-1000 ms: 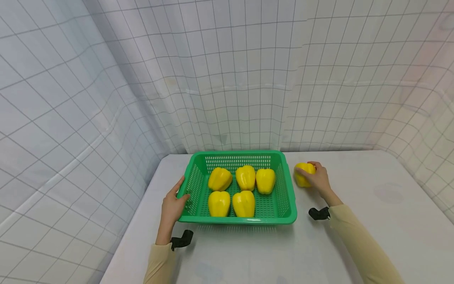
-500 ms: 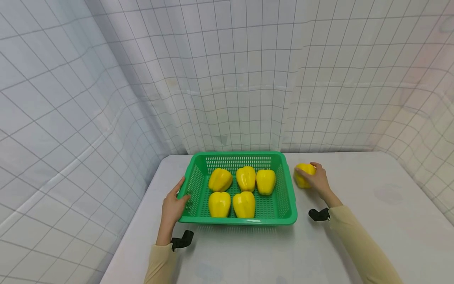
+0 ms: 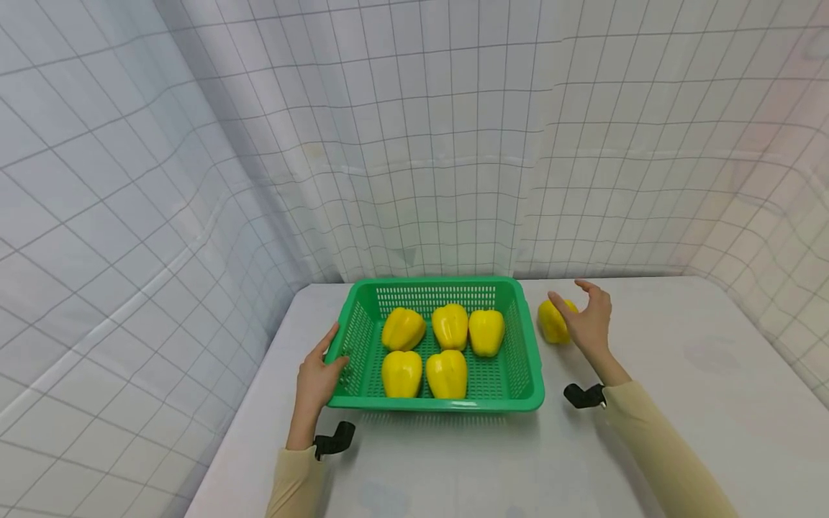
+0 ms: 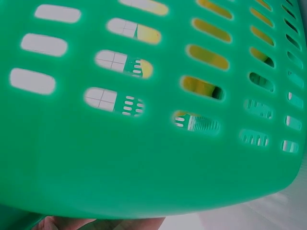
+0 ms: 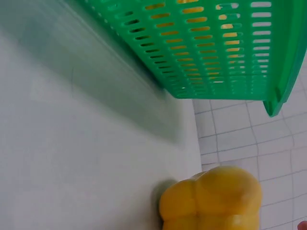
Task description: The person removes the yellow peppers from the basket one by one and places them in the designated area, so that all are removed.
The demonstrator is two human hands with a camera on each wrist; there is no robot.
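Observation:
A green plastic basket (image 3: 434, 404) sits mid-table in the head view, with several yellow bell peppers (image 3: 446, 374) inside. My left hand (image 3: 316, 381) grips its left side, thumb over the rim. In the left wrist view the slotted basket wall (image 4: 120, 163) fills most of the picture, and fingers show below its edge. One more yellow bell pepper (image 3: 550, 321) lies on the table just right of the basket. Beside it my right hand (image 3: 592, 325) is raised, thumb and fingers spread apart and holding nothing. The right wrist view has this bell pepper (image 5: 211, 201) low, near the basket's side.
The white table (image 3: 673, 403) extends right of the basket and in front of it. White grid-patterned curtains (image 3: 453, 144) hang close behind the table and along both sides. A black wrist mount (image 3: 334, 438) is strapped to each forearm.
My right hand has let go of the bell pepper, spread its fingers and lifted slightly up and to the right. The pepper stays on the table. The left hand keeps its hold on the basket.

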